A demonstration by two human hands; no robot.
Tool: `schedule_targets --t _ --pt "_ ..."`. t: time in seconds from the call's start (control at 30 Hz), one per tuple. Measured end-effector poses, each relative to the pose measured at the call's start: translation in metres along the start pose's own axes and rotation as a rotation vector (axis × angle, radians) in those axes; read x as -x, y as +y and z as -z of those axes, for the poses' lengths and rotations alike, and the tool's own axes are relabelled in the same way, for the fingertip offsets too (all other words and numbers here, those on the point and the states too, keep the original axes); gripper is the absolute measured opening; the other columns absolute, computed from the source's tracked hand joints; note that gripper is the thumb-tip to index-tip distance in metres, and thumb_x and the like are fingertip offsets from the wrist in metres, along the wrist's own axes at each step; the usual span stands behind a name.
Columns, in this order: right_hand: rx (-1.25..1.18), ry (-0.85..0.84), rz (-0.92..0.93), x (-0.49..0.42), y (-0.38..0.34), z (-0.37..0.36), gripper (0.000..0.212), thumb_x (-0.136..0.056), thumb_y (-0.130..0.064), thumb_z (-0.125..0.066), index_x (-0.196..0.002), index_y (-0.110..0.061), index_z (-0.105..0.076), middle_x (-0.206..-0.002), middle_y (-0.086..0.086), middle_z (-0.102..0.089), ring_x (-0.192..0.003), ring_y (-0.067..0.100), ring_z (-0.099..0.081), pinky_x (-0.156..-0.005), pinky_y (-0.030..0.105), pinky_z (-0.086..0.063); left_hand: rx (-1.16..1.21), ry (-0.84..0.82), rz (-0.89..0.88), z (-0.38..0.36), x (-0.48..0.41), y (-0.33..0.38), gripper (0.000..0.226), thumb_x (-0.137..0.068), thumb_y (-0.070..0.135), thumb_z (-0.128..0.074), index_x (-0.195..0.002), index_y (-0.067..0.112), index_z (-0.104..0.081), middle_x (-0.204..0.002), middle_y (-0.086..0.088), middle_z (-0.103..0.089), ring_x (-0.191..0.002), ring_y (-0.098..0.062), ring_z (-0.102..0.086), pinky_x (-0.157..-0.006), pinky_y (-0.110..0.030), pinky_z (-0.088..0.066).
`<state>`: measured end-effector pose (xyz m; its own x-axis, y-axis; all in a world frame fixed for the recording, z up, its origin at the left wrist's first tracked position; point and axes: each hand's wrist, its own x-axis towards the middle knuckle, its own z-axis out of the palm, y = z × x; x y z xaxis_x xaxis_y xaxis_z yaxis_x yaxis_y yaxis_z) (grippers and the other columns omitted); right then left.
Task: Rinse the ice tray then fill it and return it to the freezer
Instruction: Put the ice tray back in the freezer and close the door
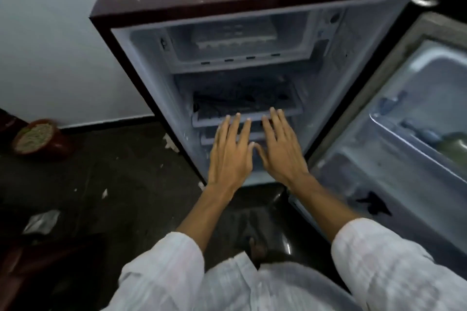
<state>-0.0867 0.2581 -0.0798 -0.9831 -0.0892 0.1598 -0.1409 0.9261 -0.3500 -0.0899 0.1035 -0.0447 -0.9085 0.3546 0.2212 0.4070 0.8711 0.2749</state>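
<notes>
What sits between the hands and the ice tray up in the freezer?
In the head view, the ice tray is in the top compartment. Between it and both open hands (left, right) lie the freezer's front lip and a shelf holding dark items.

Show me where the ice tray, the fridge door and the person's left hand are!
ice tray point(233, 41): head view, its front edge in the freezer box.
fridge door point(414, 118): head view, inner shelf rim.
left hand point(228, 156): head view, back of hand.

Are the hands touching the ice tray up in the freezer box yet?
Apart. The head view shows the ice tray high in the freezer compartment, while the left hand and right hand are spread open lower, by a shelf.
</notes>
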Motion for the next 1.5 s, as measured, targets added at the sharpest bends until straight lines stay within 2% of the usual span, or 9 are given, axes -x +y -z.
schedule_targets --t 0.17,0.53,0.7,0.8,0.97,1.1,1.27,1.37,1.5 --pt "-0.059 0.000 -0.131 0.103 -0.003 0.018 0.068 -0.101 -0.045 -0.029 -0.155 -0.002 -0.028 -0.164 0.018 -0.017 -0.153 0.030 -0.012 -0.121 0.048 -0.025 0.048 -0.086 -0.179 -0.006 0.061 0.048 0.054 -0.100 0.030 -0.042 -0.150 0.008 -0.040 -0.156 -0.016 -0.040 -0.147 -0.033 -0.033 -0.117 -0.050 -0.034" --pt "0.058 0.182 -0.535 0.307 0.040 0.073 0.066 -0.103 -0.045 -0.032 -0.157 -0.007 -0.022 -0.166 0.014 -0.012 -0.155 0.026 -0.008 -0.123 0.048 -0.023 0.283 -0.189 -0.600 -0.024 0.144 0.188 0.057 -0.095 0.018 -0.057 -0.149 0.009 -0.041 -0.153 -0.016 -0.043 -0.145 -0.034 -0.036 -0.118 -0.048 -0.033" --pt "0.134 0.275 -0.676 0.378 0.077 0.113 0.066 -0.099 -0.030 -0.051 -0.155 -0.004 -0.027 -0.164 0.017 -0.017 -0.153 0.030 -0.015 -0.123 0.043 -0.020 0.383 -0.261 -0.737 -0.035 0.169 0.269 0.053 -0.098 0.027 -0.041 -0.149 0.010 -0.042 -0.153 -0.016 -0.044 -0.144 -0.033 -0.037 -0.117 -0.047 -0.036" --pt "0.164 0.353 -0.712 0.407 0.109 0.142 0.067 -0.096 -0.021 -0.060 -0.153 -0.003 -0.032 -0.162 0.019 -0.023 -0.150 0.033 -0.023 -0.121 0.045 -0.028 0.420 -0.274 -0.792 -0.047 0.177 0.320 0.052 -0.100 0.025 -0.044 -0.150 0.010 -0.040 -0.154 -0.015 -0.043 -0.145 -0.032 -0.036 -0.115 -0.049 -0.037" --pt "0.160 0.432 -0.703 0.444 0.172 0.187 0.060 -0.097 -0.022 -0.061 -0.150 -0.004 -0.039 -0.158 0.018 -0.029 -0.145 0.031 -0.031 -0.118 0.042 -0.031 0.482 -0.236 -0.801 -0.063 0.181 0.407 0.051 -0.097 0.020 -0.053 -0.147 0.009 -0.045 -0.150 -0.017 -0.045 -0.141 -0.032 -0.041 -0.113 -0.047 -0.040" --pt "0.140 0.463 -0.592 0.460 0.223 0.223 0.055 -0.098 -0.020 -0.061 -0.147 -0.002 -0.043 -0.155 0.019 -0.034 -0.140 0.029 -0.035 -0.117 0.038 -0.032 0.567 -0.181 -0.682 -0.073 0.188 0.465 0.046 -0.096 0.014 -0.059 -0.141 0.007 -0.053 -0.144 -0.015 -0.050 -0.133 -0.030 -0.048 -0.105 -0.041 -0.047" --pt "-0.145 0.619 -0.612 0.452 0.265 0.261 0.066 -0.097 -0.017 -0.061 -0.153 0.000 -0.029 -0.158 0.016 -0.026 -0.147 0.022 -0.028 -0.121 0.025 -0.024 0.597 -0.132 -0.544 -0.084 0.199 0.511 0.043 -0.095 0.011 -0.060 -0.138 0.007 -0.056 -0.138 -0.013 -0.055 -0.125 -0.028 -0.054 -0.100 -0.042 -0.050" --pt "-0.302 0.567 -0.612 0.439 0.284 0.273 0.073 -0.097 -0.013 -0.058 -0.158 -0.006 -0.018 -0.164 0.009 -0.020 -0.151 0.018 -0.022 -0.123 0.034 -0.025 0.588 -0.100 -0.480 -0.087 0.201 0.526 0.041 -0.094 0.009 -0.062 -0.135 0.005 -0.057 -0.134 -0.013 -0.058 -0.121 -0.026 -0.055 -0.098 -0.041 -0.051" --pt "-0.386 0.468 -0.551 0.430 0.294 0.272 0.074 -0.096 -0.008 -0.059 -0.158 -0.007 -0.019 -0.164 0.009 -0.025 -0.150 0.017 -0.025 -0.120 0.019 -0.020 0.579 -0.078 -0.406 -0.090 0.203 0.535 0.039 -0.093 0.009 -0.063 -0.131 0.006 -0.058 -0.131 -0.012 -0.060 -0.120 -0.024 -0.055 -0.098 -0.038 -0.051"
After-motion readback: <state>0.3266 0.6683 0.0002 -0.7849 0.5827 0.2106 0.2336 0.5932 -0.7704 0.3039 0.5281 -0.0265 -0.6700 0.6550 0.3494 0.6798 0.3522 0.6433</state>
